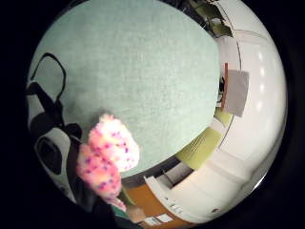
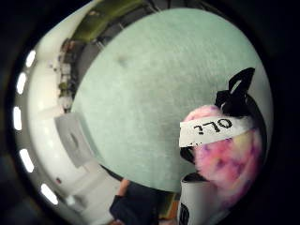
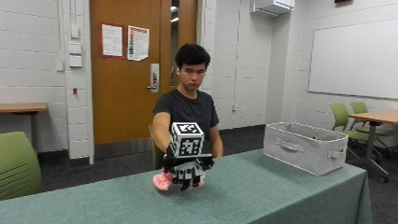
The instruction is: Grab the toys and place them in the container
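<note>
- Grip (image 3: 185, 173) of the gloved right hand curled round a pink fluffy toy (image 3: 163, 181), low centre-left, just above the green surface (image 3: 261, 196).
- Grey fabric container (image 3: 304, 147) stood at right, well apart.

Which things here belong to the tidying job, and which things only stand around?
Job: pink fluffy toy, held in the gloved right hand; grey fabric container on the green table.

Not part of it: green chairs, wooden door, whiteboard.

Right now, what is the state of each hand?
Right hand: closed around the pink fluffy toy, above the table.
Other hand: cannot be told, it is hidden.
</note>
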